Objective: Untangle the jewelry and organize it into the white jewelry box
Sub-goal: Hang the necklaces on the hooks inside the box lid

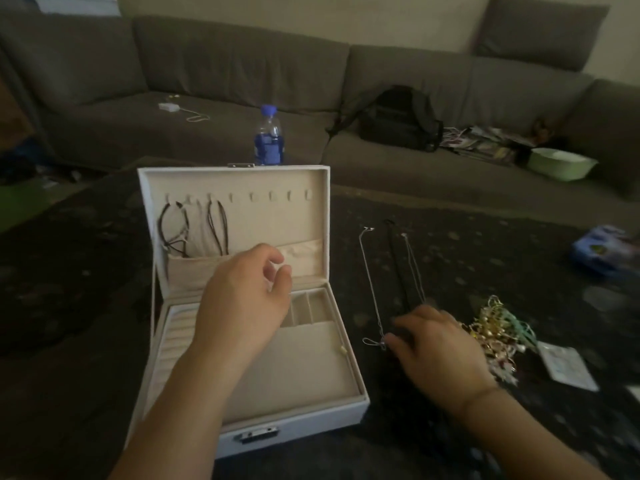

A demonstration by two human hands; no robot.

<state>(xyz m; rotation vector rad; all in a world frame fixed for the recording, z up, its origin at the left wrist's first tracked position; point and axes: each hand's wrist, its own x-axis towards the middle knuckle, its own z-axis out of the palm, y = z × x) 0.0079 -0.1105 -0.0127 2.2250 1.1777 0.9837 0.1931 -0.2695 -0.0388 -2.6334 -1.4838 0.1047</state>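
Silver chain (373, 289) — at right fingers (398, 339)

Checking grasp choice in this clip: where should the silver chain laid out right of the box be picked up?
Judging by its pose, at the near loop end of the silver chain, pinched from above. It lies flat and straight on the table, and the right hand is already beside that end.

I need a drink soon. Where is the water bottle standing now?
In the head view, the water bottle stands upright just behind the open lid of the white jewelry box, in front of the grey sofa.
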